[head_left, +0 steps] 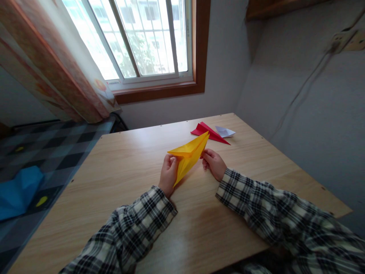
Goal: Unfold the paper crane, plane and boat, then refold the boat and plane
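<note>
The left hand (168,174) pinches the near left side of the yellow folded paper (191,154); the right hand (214,163) pinches its right edge. Held above the surface (119,182), its long axis slants from near left to far right, a narrow tip pointing away toward the red paper plane (209,133). The white folded paper (226,131) lies just beyond, to the right.

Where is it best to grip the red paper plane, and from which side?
Probably at the broad rear of the red plane, from the left: a raised fold seems to stand there, the nose is thin, the white paper lies close on the right, and yellow paper is held in front.
</note>
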Demonstrator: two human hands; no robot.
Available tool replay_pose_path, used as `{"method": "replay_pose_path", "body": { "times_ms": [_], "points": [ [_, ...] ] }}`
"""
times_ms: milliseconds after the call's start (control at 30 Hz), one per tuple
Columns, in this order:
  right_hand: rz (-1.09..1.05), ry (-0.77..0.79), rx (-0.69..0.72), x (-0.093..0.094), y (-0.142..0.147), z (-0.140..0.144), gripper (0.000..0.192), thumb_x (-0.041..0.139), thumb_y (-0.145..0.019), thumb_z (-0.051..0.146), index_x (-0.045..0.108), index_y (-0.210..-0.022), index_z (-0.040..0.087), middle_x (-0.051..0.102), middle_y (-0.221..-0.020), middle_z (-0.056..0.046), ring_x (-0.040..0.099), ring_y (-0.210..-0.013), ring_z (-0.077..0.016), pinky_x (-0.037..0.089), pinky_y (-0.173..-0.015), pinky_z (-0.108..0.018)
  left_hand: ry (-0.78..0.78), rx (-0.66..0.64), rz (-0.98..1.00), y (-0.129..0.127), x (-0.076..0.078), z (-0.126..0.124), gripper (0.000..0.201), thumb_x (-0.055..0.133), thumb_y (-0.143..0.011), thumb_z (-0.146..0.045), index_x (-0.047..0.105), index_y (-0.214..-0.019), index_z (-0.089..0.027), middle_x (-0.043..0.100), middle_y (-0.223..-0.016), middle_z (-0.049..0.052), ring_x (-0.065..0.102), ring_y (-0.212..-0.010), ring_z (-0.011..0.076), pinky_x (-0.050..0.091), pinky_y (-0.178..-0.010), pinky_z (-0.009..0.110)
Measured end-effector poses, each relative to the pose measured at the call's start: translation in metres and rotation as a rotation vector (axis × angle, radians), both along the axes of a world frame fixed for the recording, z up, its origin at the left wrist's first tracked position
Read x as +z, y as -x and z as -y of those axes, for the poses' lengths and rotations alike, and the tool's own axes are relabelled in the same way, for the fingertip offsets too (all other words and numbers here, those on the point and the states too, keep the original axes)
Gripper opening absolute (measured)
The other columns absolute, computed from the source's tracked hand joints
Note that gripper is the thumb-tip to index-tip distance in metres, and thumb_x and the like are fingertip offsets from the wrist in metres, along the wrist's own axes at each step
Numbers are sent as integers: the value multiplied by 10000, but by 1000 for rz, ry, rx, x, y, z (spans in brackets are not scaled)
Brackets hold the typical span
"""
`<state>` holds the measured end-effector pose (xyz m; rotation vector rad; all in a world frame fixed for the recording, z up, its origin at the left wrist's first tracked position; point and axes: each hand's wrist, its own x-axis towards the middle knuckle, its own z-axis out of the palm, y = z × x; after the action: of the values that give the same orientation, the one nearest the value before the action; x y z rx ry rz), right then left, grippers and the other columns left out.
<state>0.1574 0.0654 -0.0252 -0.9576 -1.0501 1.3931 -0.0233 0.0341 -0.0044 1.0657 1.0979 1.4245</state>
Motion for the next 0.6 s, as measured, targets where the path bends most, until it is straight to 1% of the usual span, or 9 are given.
{"method": "replay_pose_path", "body": {
  "times_ms": [67, 167, 267, 367, 467, 600],
  "points": [
    [-18, 13, -6, 1, 1, 0, 377, 709, -710, 518, 592, -859, 192, 590, -736, 39, 447, -441, -45, 360, -395, -195, -7, 36, 1, 0, -2, -2, 359, 704, -809, -485, 557, -993, -214, 653, -886, -12, 622, -785, 149, 502, -708, 258],
    [-33, 21, -4, 0, 1, 0, 407, 721, -698, 546, 571, -831, 191, 578, -705, 41, 452, -446, -51, 364, -404, -199, 3, 66, 20, 1, -5, -3, 370, 709, -801, -490, 552, -990, -213, 641, -879, -10, 614, -780, 151, 504, -702, 263],
    [-39, 47, -8, -1, 0, -1, 430, 733, -684, 563, 552, -822, 198, 544, -614, 56, 459, -447, -67, 371, -415, -205, 25, 56, 72, 0, -5, -3, 376, 725, -786, -474, 545, -992, -216, 634, -876, -10, 614, -778, 155, 509, -704, 273],
    [-62, 72, -6, 2, 0, -1, 431, 750, -661, 542, 559, -846, 202, 528, -571, 65, 471, -458, -78, 378, -425, -204, 6, 45, 92, -1, -2, -2, 351, 722, -791, -441, 555, -1002, -216, 646, -940, 4, 627, -847, 166, 517, -757, 284],
    [-95, 95, 9, 6, 0, 0, 442, 783, -615, 509, 573, -852, 201, 540, -596, 64, 469, -466, -71, 381, -427, -199, 0, 58, 87, 1, 0, -1, 335, 713, -800, -431, 560, -1008, -217, 639, -952, -2, 622, -857, 158, 515, -768, 275],
    [-117, 112, 16, 9, -1, 1, 434, 797, -604, 485, 592, -861, 203, 581, -665, 45, 496, -488, -71, 388, -434, -199, 67, 50, 71, 5, 0, -1, 329, 680, -830, -446, 546, -1029, -220, 640, -918, -9, 623, -809, 151, 512, -731, 269]
  ]
}}
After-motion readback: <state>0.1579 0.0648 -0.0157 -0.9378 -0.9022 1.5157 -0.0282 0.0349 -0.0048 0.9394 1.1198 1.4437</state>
